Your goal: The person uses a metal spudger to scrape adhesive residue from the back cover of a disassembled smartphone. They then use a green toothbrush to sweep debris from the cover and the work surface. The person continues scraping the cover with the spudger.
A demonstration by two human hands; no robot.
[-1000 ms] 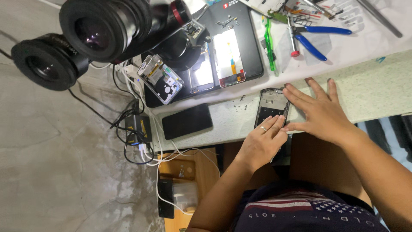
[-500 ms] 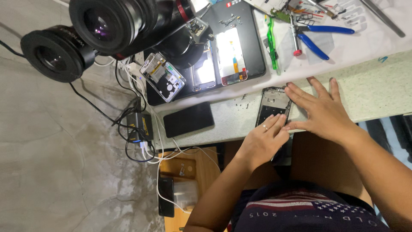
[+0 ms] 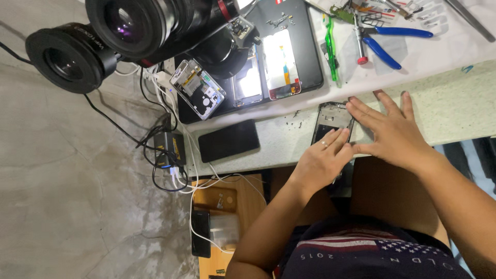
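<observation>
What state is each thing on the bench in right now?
Opened phone frame: flat, pressed under both hands.
Left hand: fingers on the frame.
Right hand: fingers spread, flat.
Black phone: screen dark.
Blue-handled pliers: lying untouched.
Display panel: reflecting light.

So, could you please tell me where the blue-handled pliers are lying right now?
In the head view, the blue-handled pliers lie at the upper right of the bench, on the white sheet beside the green tweezers, above the right hand.

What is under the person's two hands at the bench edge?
An opened phone frame lies on the speckled benchtop, pressed by the left hand and right hand. Its lower part is covered by the hands.
</observation>
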